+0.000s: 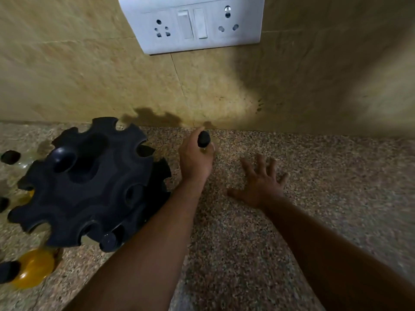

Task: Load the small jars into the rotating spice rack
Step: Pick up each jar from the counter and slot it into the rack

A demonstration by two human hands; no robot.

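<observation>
The left hand reaches forward, close to the wall, and its grip is clamped around a small jar; only the black cap of the jar shows above the fingers. The right hand is just to the right of it and nearer to the person, palm down, with the fingers spread apart over the tabletop and holding nothing. The black rack stands to the left of the left hand, and the left forearm passes beside it. At least one jar sits in a lower slot of the rack. More jars lie on the far side of the rack, one with yellow content. The tabletop is speckled stone, the wall is beige tile. Above the hands a white socket plate has two switches. No writing can be read
</observation>
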